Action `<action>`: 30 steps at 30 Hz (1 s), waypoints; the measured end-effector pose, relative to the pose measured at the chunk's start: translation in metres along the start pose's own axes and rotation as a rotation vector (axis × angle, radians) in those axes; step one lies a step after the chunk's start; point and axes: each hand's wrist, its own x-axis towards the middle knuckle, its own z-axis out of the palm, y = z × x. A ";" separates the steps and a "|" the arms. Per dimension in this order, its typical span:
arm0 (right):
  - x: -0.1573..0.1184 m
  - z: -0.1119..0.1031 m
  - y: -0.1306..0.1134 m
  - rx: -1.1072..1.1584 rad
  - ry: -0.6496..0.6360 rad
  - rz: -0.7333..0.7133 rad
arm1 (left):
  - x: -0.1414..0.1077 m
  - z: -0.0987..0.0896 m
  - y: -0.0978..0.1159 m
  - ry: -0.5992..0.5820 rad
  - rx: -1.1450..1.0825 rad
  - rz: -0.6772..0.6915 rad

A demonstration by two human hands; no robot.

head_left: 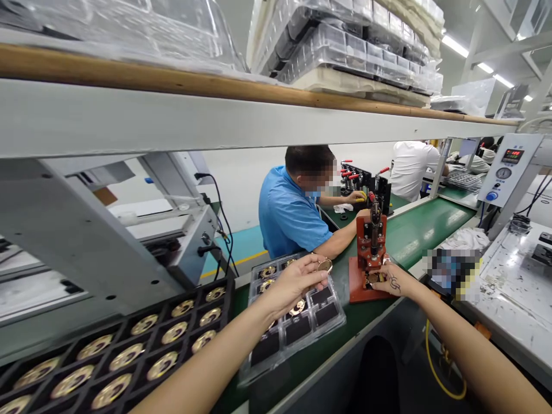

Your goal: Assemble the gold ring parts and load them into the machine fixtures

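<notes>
My left hand (pixel 304 279) reaches out over a clear plastic tray (pixel 338 322), with a round gold-rimmed disc (pixel 325 265) pinched between thumb and fingers. Several round gold-coloured pieces (pixel 297 307) lie in this tray's black-lined compartments. My right hand (pixel 390 280) is at the foot of a small red hand press (pixel 371 244). Its fingers are closed around a round gold-coloured piece (pixel 374 278) under the press head, partly covered by them. The press stands upright on its red base plate (pixel 357 282), to the right of the tray.
A black tray (pixel 125 325) of gold pieces fills the lower left. A green belt (pixel 425 227) runs rightward. Opposite sits a co-worker in a blue shirt (pixel 288 210), near several black presses (pixel 357 181). A shelf edge (pixel 215 118) crosses overhead; a control box (pixel 506 172) stands right.
</notes>
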 end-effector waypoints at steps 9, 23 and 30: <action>-0.007 -0.054 -0.038 -0.004 0.129 0.023 | -0.038 -0.008 0.022 0.137 -0.019 -0.031; 0.016 -0.073 -0.197 0.044 0.648 -0.355 | -0.064 0.023 0.026 0.047 0.155 0.010; -0.036 -0.034 -0.140 -0.134 0.509 -0.474 | -0.071 0.036 0.020 0.013 0.116 -0.001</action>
